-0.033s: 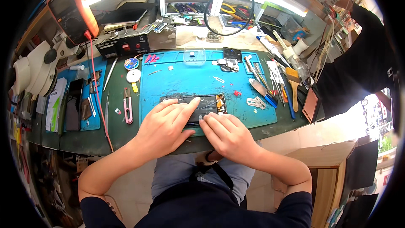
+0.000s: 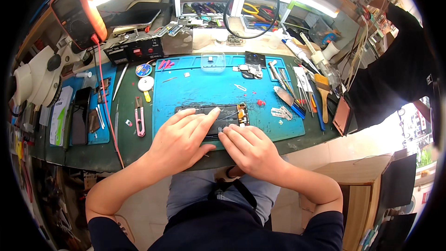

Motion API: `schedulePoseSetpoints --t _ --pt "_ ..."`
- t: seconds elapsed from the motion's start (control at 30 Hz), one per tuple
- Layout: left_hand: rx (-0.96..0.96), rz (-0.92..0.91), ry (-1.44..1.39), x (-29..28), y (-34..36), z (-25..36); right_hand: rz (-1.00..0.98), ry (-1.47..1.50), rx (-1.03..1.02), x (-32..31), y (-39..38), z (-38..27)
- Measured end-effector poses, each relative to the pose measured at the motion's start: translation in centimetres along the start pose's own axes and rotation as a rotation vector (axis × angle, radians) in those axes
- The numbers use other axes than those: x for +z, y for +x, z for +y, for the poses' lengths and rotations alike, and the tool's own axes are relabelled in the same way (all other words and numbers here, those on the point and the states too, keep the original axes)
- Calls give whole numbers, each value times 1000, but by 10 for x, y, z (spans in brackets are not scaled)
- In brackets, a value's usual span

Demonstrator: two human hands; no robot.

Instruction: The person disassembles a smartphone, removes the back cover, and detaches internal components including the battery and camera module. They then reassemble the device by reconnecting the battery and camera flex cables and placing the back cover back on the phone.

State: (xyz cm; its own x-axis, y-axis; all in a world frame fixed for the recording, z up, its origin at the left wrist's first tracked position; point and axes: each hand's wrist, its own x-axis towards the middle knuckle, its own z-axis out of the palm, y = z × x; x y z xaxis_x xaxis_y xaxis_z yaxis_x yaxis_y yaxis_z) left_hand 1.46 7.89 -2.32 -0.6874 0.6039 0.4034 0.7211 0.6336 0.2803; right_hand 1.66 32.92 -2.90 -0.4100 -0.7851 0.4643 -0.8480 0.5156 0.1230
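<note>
An opened smartphone [image 2: 230, 114] lies on the blue work mat, its black inside facing up and golden parts bared at its right end. My left hand [image 2: 180, 132] spans the phone's left part, with fingers over its top and the thumb at the near edge; the hand hides much of that end. The left index fingertip rests near the phone's far edge. My right hand [image 2: 251, 148] has its fingers bent and close together, their tips against the phone's near edge. The right thumb is hidden. A thin pale strip shows across the phone's uncovered surface.
Around the blue mat [image 2: 181, 90] lie pink-handled snips [image 2: 140, 116], a solder spool [image 2: 145, 83], a brush [image 2: 322, 94] and tweezers. A lidless clear box [image 2: 213, 63] stands at the mat's far side. A multimeter [image 2: 76, 11], a microscope [image 2: 39, 72] and a red cable [image 2: 106, 97] occupy the left.
</note>
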Motion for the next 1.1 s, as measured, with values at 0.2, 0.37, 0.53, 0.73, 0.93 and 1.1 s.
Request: schedulePoseSetpoints --t 0.2,0.37,0.53,0.73,0.93,1.1 --pt "93 23 213 11 8 5 77 64 70 12 -7 1" --pt "106 43 257 15 14 4 61 217 75 -1 -7 16" --pt "70 -27 357 6 15 17 69 164 332 -18 -17 88" --pt "1 -17 338 11 29 21 -51 91 406 -6 -17 120" --pt "5 -86 392 9 41 25 42 219 314 -12 -10 104" --pt "-11 133 341 23 53 15 90 322 355 0 -12 82"
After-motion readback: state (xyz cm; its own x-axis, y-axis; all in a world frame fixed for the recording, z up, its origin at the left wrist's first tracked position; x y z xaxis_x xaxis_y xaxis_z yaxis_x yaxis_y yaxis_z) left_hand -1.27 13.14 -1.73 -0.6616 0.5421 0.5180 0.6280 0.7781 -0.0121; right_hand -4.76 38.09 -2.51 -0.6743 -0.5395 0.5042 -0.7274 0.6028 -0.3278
